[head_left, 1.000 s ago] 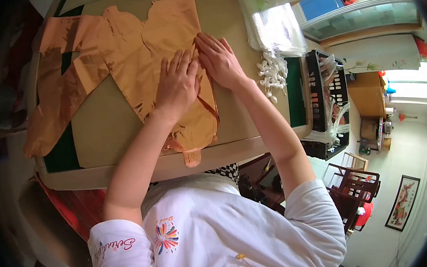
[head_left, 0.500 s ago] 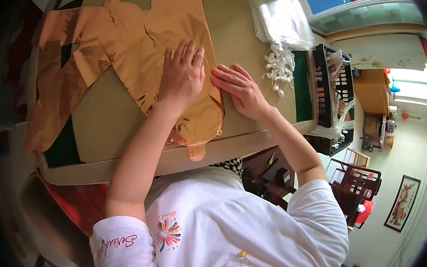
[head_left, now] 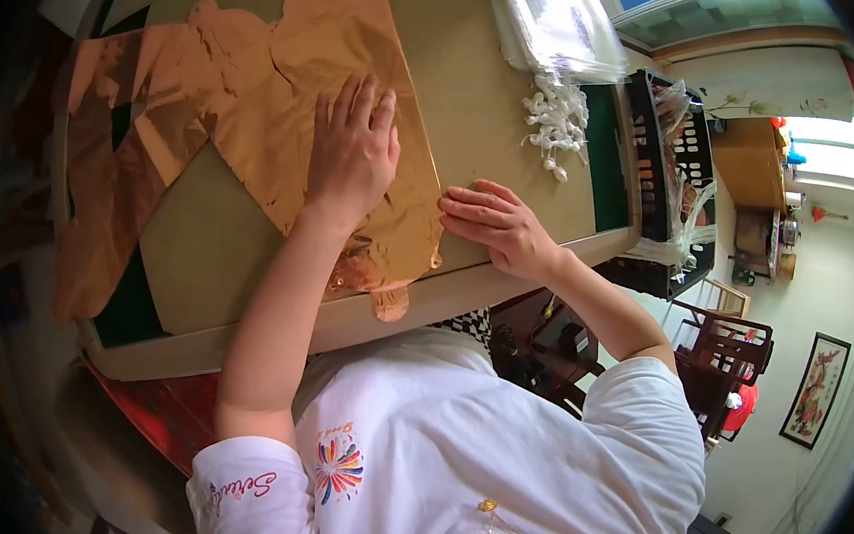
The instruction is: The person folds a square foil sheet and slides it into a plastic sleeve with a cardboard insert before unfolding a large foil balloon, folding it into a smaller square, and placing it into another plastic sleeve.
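Note:
A flat, uninflated rose-gold foil balloon (head_left: 349,42) is spread over the table, with creases in it and a rounded tab at its near end. My left hand (head_left: 353,157) rests palm down on the foil, its fingers stretched and slightly apart. At the foil's right edge lies my right hand (head_left: 499,226), fingers extended close together, fingertips right at the border and the palm over the brown table surface. Neither hand grips anything. The foil under my left palm is hidden.
To the right lie a bundle of white ties (head_left: 556,121) and a stack of clear plastic bags (head_left: 569,30). A black crate (head_left: 649,179) with plastic bags stands beyond the table's right side. The padded table edge (head_left: 203,347) runs just before my body.
My right hand has slid toward me along the foil's right edge, and the raised fold there now lies flatter. My left hand stays on the foil.

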### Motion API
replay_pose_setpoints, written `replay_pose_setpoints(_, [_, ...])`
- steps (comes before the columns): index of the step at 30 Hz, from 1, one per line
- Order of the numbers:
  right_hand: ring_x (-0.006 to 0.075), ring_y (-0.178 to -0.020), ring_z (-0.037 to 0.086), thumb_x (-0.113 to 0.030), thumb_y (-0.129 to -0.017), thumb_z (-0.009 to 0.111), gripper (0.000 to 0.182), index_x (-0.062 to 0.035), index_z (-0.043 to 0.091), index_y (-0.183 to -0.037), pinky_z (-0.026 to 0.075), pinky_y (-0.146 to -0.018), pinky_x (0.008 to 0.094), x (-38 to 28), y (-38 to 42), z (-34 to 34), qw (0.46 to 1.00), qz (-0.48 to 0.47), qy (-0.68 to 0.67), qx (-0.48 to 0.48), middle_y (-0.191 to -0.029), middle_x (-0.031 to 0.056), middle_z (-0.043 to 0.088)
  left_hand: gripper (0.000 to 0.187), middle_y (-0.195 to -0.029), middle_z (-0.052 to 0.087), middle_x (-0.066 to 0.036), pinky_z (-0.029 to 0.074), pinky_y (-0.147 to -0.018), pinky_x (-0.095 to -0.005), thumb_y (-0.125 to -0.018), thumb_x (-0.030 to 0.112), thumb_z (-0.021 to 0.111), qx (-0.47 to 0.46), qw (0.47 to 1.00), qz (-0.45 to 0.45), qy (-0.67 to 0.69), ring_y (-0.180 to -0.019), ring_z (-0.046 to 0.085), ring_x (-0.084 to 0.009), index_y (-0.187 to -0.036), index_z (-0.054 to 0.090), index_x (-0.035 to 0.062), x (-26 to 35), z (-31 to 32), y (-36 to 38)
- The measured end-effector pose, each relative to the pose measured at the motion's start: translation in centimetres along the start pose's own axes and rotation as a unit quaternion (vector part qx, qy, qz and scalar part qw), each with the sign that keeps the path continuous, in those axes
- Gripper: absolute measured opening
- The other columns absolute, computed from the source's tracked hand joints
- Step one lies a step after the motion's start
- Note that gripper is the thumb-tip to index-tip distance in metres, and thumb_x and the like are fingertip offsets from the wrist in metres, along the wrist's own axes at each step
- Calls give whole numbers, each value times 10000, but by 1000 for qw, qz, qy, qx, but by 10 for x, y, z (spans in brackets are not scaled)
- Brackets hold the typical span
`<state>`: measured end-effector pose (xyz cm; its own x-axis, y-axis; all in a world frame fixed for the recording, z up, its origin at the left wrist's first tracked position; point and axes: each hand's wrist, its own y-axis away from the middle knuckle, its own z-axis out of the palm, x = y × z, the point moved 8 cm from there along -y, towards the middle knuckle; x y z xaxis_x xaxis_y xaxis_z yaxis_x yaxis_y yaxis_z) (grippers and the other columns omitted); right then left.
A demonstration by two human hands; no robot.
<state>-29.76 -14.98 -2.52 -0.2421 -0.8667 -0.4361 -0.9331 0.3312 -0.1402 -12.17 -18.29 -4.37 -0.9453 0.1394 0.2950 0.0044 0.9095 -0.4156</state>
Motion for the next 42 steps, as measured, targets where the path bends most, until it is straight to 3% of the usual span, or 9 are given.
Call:
replay_pose_setpoints(2, [269,-1233,551,52,-700,558,482,-72,664,-1153,395,-1062,470,2,-2,-7,999,-22,-32,3,-1271,92,615,384,-1369,488,-148,303,-1100,-529,-919,204,554,-5,1000,-1,1,-1315,417,-304,-1263,562,35,0,0,0])
replay_pose_setpoints(5, [313,-1151,591,58,-708,563,415,-61,679,-1089,423,-1024,460,28,-40,-31,990,83,-19,111,-1181,125,650,406,-1368,474,-165,303,-1086,-541,-908,161,556,-2,1000,4,19,-1304,414,-335,-1292,513,35,-1,1,2])
replay_pose_setpoints(7, [343,-1133,584,41,-779,555,340,-42,674,-1086,440,-997,459,40,-79,-47,968,91,-13,233,-1167,144,647,416,-1367,467,-176,300,-1081,-551,-906,140,551,-7,1000,7,25,-1301,410,-350,-1303,492,33,1,1,1])
replay_pose_setpoints(9, [328,-1184,554,-4,-848,551,295,-29,651,-1125,411,-1024,479,61,-111,-39,960,100,15,259,-1226,133,623,409,-1370,463,-180,292,-1085,-559,-911,140,538,-24,1000,4,19,-1309,402,-355,-1302,494,29,1,0,0])
replay_pose_setpoints(18, [282,-1263,503,-121,-928,534,359,-62,567,-1281,346,-1083,476,86,-137,-8,960,134,115,217,-1351,106,554,401,-1353,473,-198,299,-1079,-553,-911,166,564,-9,1000,-3,24,-1315,403,-348,-1278,521,11,1,0,0])
replay_pose_setpoints(24, [268,-1295,470,-125,-900,539,350,-46,563,-1240,318,-1099,485,90,-139,-5,964,134,94,209,-1349,116,546,368,-1276,546,-180,350,-1055,-459,-877,115,593,-3,998,-12,65,-1286,437,-332,-1227,570,3,-7,-28,-29])
replay_pose_setpoints(27, [281,-1293,470,-116,-882,548,343,-39,562,-1216,312,-1105,496,89,-139,-5,960,136,110,217,-1342,121,547,376,-1278,560,-154,358,-1053,-423,-866,93,591,-30,997,45,60,-1288,443,-306,-1230,572,2,-13,-20,-59])
replay_pose_setpoints(36, [297,-1316,438,-82,-850,566,373,-30,556,-1219,301,-1111,515,87,-141,-5,966,150,102,183,-1365,131,520,428,-1328,552,-45,300,-1095,-518,-873,178,567,-94,986,133,-22,-1280,455,-201,-1286,562,65,-38,28,-91])
replay_pose_setpoints(42, [278,-1289,475,-90,-890,551,389,-63,546,-1279,331,-1101,494,88,-139,-5,961,148,109,207,-1339,109,544,446,-1377,522,-19,290,-1107,-494,-884,172,575,-99,981,150,-68,-1292,440,-193,-1326,537,123,-61,38,-113])
